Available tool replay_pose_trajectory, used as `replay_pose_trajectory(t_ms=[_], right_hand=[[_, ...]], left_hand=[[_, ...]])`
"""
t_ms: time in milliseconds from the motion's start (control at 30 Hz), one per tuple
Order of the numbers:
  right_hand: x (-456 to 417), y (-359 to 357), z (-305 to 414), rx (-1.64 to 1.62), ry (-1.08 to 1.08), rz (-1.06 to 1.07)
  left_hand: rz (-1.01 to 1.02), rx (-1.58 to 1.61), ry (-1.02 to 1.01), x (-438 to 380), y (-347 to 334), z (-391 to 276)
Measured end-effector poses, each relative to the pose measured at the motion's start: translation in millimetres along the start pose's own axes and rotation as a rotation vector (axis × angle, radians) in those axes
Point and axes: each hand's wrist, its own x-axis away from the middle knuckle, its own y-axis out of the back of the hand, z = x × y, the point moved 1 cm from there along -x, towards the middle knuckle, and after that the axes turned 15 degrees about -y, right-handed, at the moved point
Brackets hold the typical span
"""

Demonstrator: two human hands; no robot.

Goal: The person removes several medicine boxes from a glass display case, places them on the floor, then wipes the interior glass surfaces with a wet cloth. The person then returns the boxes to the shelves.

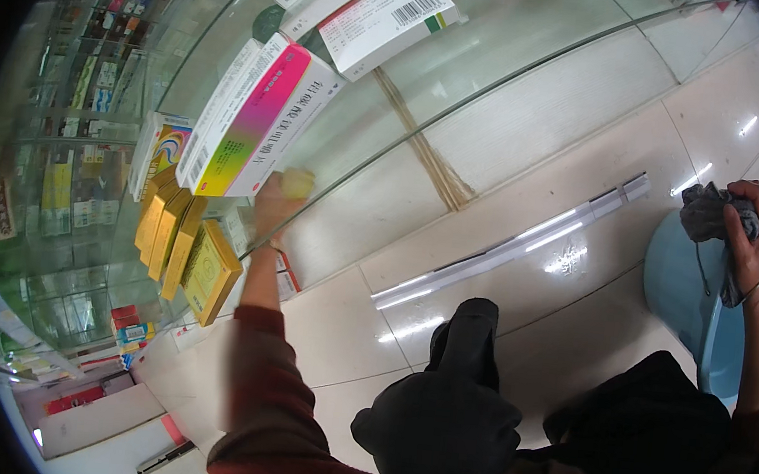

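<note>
My right hand [753,239] is closed around a crumpled dark grey cloth [704,212]. It holds the cloth at the rim of a light blue plastic basin [676,286] on the floor, and part of the cloth hangs down over the side. My left hand [275,203] reaches under the edge of a glass shelf [506,64] and is blurred behind the glass. By its fingers is a blurred yellow thing [297,183]; whether I grip it cannot be made out. Above that hand, on the glass, stands a pink-and-yellow medicine box [260,123].
Gold cartons [211,276] lean near the shelf's left end, and white boxes [386,25] lie farther back. A long price-rail strip [516,240] rests on the tiled floor [335,342]. Medicine shelves [80,140] line the left. My dark-clothed knees [443,428] are below me.
</note>
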Motion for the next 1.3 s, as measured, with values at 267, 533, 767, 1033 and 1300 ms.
replay_pose_trajectory(t_ms=[267, 533, 767, 1033, 1300], right_hand=[[-5, -2, -1, -0.066, 0.081, 0.042], [-4, -2, -1, -0.11, 0.164, -0.016], [-3, -6, 1, -0.166, 0.136, 0.001], [-9, -5, -7, -0.123, 0.132, 0.062], [-8, -5, 1, -0.037, 0.084, 0.052]], left_hand=[[-0.167, 0.034, -0.367, 166, -13, -132], [-0.963, -0.844, -0.562, 219, 192, -160], [-0.87, -0.636, -0.711, 183, 174, -185], [-0.701, -0.294, -0.118, 192, 6, -27], [-0.283, -0.495, 0.317, 112, 10, 19]])
